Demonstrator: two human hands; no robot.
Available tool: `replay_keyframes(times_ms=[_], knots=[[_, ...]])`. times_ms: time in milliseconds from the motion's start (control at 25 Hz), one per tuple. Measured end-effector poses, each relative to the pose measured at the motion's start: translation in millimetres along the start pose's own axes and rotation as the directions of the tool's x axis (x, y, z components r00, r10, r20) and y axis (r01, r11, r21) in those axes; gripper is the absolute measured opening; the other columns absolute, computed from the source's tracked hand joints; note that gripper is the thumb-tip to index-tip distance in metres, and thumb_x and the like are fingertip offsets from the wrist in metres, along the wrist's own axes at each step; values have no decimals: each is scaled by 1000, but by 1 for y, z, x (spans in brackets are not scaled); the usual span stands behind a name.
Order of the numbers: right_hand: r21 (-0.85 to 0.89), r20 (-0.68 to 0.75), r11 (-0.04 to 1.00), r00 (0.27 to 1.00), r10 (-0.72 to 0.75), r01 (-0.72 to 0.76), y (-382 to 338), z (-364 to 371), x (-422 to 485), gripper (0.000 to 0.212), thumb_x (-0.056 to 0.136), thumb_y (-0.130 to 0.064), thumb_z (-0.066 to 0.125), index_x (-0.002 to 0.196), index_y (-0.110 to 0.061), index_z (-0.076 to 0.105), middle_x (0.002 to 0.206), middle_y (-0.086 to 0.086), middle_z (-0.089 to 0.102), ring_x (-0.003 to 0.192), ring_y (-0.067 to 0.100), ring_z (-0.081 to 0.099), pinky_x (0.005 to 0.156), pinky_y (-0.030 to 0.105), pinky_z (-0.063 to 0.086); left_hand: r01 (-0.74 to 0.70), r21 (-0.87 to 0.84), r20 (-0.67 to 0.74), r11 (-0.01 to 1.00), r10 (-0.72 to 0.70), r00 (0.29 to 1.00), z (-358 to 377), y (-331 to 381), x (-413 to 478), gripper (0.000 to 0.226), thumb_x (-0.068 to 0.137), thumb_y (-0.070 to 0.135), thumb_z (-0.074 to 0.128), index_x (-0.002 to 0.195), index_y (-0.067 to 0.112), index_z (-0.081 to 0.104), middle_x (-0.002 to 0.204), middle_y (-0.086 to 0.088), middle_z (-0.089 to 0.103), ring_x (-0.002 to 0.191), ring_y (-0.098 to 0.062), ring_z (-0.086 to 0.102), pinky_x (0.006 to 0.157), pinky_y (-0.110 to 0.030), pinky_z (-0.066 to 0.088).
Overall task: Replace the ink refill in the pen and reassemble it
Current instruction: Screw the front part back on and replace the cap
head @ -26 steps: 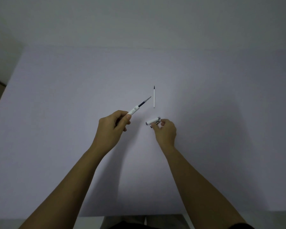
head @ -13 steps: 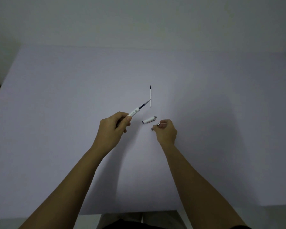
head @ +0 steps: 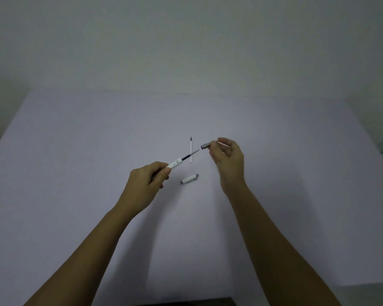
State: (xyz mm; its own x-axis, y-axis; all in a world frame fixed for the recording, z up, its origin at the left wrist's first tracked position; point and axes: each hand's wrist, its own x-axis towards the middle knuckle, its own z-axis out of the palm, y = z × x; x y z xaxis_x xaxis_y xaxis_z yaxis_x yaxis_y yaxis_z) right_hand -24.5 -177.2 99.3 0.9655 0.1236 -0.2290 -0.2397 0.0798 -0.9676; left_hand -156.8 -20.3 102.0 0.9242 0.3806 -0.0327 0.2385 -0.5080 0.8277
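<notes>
My bare arms and hands

Both my forearms are uncovered from elbow to wrist, with no sleeves on them. My left hand (head: 145,184) and right hand (head: 229,161) wear no gloves, rings, watch or bands; the fingers (head: 215,145) are slim, with short nails.

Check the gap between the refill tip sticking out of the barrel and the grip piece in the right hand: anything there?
Nothing. In the head view, only bare table shows between the refill tip and the grip piece.

Matt table (head: 75,173) — glossy plastic cap (head: 189,179)
</notes>
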Motion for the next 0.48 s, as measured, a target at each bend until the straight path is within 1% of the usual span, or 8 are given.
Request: replay_keyframes(times_ms=[160, 320, 480], knots=[[10, 45, 1000, 999, -8, 8, -8, 5, -4, 14, 84, -15, 66, 87, -27, 58, 87, -2, 69, 84, 17, 65, 86, 35, 51, -8, -5, -24, 1000, 8, 1000, -4, 4, 2, 17, 93, 27, 51, 95, 19, 65, 76, 7, 68, 62, 1, 60, 54, -4, 42], [11, 69, 1000, 998, -12, 11, -9, 7, -4, 15, 83, -16, 66, 87, -28, 59, 88, -2, 70, 90, 19, 65, 94, 40, 49, 2, -3, -29, 1000, -2, 1000, -6, 5, 2, 16, 93, 25, 51, 94, 19, 65, 75, 6, 67, 59, 3, 59, 54, -3, 42], [-6, 78, 999, 996, -38, 39, -8, 7, -3, 15, 83, -16, 66, 86, -29, 59, 87, -4, 70, 89, 18, 66, 94, 42, 49, -6, -1, -27, 1000, 6, 1000, -7, 6, 3, 17, 93, 27, 51, 93, 19, 65, 75, 7, 67, 60, 3, 59, 55, -3, 42]])
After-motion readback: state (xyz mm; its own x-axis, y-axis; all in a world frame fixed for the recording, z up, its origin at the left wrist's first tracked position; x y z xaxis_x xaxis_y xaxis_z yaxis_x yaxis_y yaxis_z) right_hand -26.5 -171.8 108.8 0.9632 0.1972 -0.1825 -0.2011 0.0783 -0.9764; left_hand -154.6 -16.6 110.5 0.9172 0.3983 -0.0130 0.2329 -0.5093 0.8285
